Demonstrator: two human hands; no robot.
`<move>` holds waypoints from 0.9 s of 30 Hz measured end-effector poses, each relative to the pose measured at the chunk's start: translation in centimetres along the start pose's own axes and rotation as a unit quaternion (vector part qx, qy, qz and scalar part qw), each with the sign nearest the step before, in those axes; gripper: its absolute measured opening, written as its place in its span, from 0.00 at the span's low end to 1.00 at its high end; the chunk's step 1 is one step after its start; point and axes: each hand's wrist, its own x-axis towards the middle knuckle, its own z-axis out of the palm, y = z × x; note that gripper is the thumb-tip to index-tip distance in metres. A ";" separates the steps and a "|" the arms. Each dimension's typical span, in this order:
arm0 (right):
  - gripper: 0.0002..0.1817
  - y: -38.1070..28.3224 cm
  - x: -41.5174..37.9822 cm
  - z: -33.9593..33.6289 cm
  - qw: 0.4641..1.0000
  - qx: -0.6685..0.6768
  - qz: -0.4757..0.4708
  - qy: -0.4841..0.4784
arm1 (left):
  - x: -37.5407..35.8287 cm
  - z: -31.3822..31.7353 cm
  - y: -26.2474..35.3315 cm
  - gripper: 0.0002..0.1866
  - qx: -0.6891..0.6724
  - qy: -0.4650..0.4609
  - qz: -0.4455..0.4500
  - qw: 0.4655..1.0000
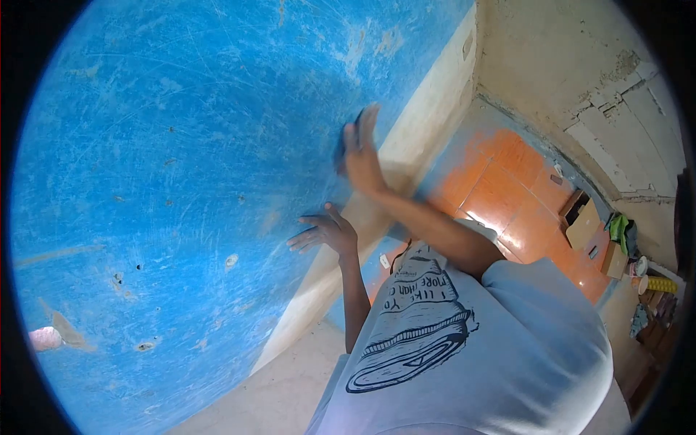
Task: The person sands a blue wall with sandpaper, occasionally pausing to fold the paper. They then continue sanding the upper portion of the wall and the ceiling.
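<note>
A scuffed blue wall [181,145] with chips and small holes fills the left and upper part of the view. My left hand [330,232] is held up close to it, fingers spread and thumb raised, holding nothing. Farther up, my right hand [363,156], slightly blurred, has its fingers stretched out near the wall's pale lower band [428,101]. A dark shadow lies on the blue paint beside this hand, and nothing shows in its fingers.
Below me spreads an orange tiled floor [500,188]. Along the right stand an open cardboard box [582,228], a green cloth [618,228] and a yellow item [660,285] among clutter. A pinkish rounded object [46,338] juts in at the left edge.
</note>
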 end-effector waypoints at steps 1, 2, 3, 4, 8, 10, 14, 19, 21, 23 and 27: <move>0.44 -0.3 0.2 -0.4 0.996 0.065 0.051 -0.036 | -0.1 -0.2 0.1 0.50 -0.005 -0.005 -0.003 1.000; 0.44 -0.6 0.4 -0.8 0.984 0.126 0.105 -0.065 | -0.1 -0.2 0.4 0.50 -0.013 -0.010 -0.007 1.000; 0.43 -2.0 -0.6 -1.6 0.973 0.161 0.131 -0.102 | 0.0 -0.4 0.7 0.50 -0.011 -0.012 -0.008 1.000; 0.44 -2.0 -1.8 -0.9 0.993 0.049 0.046 -0.095 | 0.1 -0.5 0.8 0.51 -0.011 -0.014 -0.007 1.000; 0.43 -4.0 -0.5 -2.3 0.974 0.171 0.106 -0.108 | 0.0 -0.2 0.5 0.51 0.000 -0.003 0.002 1.000; 0.42 -3.5 1.2 -2.8 0.966 0.209 0.121 -0.088 | -0.2 -0.3 0.3 0.52 0.010 -0.019 -0.006 1.000; 0.42 -4.7 -2.8 -2.7 0.975 0.152 0.056 -0.151 | -0.2 0.0 0.6 0.52 0.025 -0.012 -0.006 1.000; 0.39 -2.8 1.9 -3.5 0.980 0.167 0.089 -0.060 | -0.5 -0.1 0.1 0.52 0.043 -0.014 0.011 0.999; 0.38 -3.9 -0.9 -3.3 0.982 0.140 0.059 -0.116 | -0.3 0.1 0.7 0.52 0.032 -0.018 0.005 0.999; 0.39 -4.8 -2.3 -3.6 0.973 0.138 0.077 -0.170 | -0.3 0.1 0.4 0.52 0.028 -0.023 0.003 0.999; 0.38 -2.5 1.0 -3.4 0.987 0.124 0.057 -0.080 | -0.7 -0.5 0.6 0.52 0.004 -0.044 -0.001 0.999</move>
